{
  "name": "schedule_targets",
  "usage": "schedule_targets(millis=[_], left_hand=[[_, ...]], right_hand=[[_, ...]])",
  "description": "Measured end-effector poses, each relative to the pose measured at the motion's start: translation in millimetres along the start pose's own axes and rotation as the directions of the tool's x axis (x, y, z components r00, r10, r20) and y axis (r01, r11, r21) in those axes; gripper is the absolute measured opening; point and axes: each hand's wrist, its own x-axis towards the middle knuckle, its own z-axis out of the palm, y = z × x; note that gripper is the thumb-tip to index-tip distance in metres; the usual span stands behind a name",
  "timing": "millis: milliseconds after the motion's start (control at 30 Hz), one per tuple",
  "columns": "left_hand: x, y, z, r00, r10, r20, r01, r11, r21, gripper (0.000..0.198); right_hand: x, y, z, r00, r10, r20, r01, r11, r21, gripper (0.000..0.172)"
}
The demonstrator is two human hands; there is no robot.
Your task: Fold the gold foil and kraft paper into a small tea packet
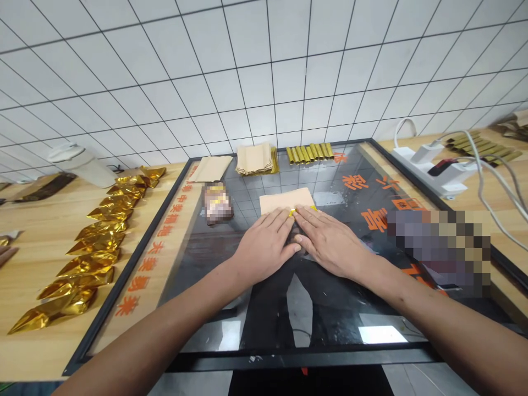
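Observation:
A tan sheet of paper (pixel 286 201) with a gold strip showing along its near edge lies on a glass-topped board (pixel 193 308). My left hand (pixel 264 245) rests flat on that near edge, fingers stretched forward. Beside it, my right hand (pixel 336 242) presses down in the same way, its fingertips close to the left ones. A bit of gold peeks out between the fingertips and past the right fingers. Whatever lies under the palms is hidden. Beyond the sheet stand a stack of tan and gold papers (pixel 253 159) and a row of rolled gold paper tubes (pixel 309 154).
Folded gold foil pieces (pixel 97 236) line the wooden table at left, near a white lidded cup (pixel 84 165). More tan sheets (pixel 210 169) and a blurred packet (pixel 217 203) lie at left. A power strip (pixel 429 176) with cables sits right. Another person's hand (pixel 6 256) shows at the left edge.

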Motion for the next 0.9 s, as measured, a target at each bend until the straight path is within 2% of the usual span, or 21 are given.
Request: schedule_targets(millis=[100,200,467,767,900], left_hand=[[4.7,1.3,11.0,0.999,-0.01,0.038,0.011,0.999,-0.046,0.073],[2.6,3.1,18.3,0.999,-0.038,0.015,0.038,0.997,-0.071,0.071],[-2.3,0.7,18.7,0.998,-0.06,0.019,0.062,0.985,-0.162,0.072],[-3.7,-1.3,19.4,0.997,-0.066,0.044,0.072,0.983,-0.168,0.071],[-2.7,0.4,15.5,0.996,-0.083,0.046,0.09,0.981,-0.174,0.068]], right_hand=[[1.6,4.5,-4.0,0.999,-0.02,0.03,0.021,0.999,-0.031,0.061],[2.8,3.7,-6.3,0.999,-0.003,0.052,0.005,0.999,-0.049,0.06],[-0.2,-11.1,-1.4,1.0,0.018,-0.006,-0.018,0.999,0.042,0.063],[0.0,-16.8,-5.6,0.993,0.106,0.06,-0.096,0.983,-0.156,0.062],[-2.0,-13.1,-7.8,0.986,0.158,0.044,-0.146,0.968,-0.204,0.06]])
